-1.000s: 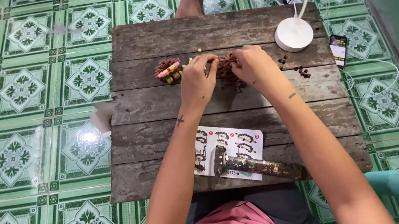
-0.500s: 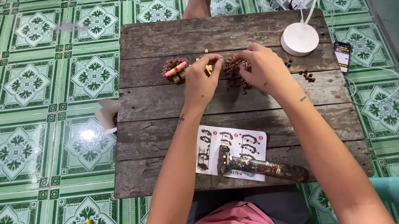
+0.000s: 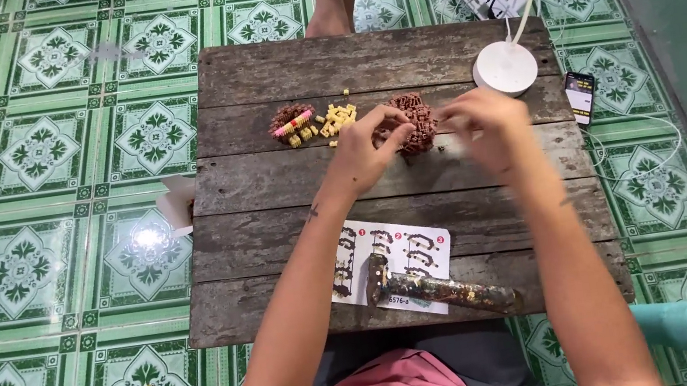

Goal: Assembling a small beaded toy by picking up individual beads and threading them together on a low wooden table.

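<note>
Your left hand (image 3: 361, 157) pinches the brown brick model (image 3: 412, 122) at its fingertips on the table (image 3: 273, 193); your right hand (image 3: 485, 123), just beside it, has fingers curled, grip unclear.

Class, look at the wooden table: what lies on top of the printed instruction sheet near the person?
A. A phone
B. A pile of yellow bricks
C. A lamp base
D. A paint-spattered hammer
D: the paint-spattered hammer lies across the printed instruction sheet at the near edge of the wooden table.
</note>
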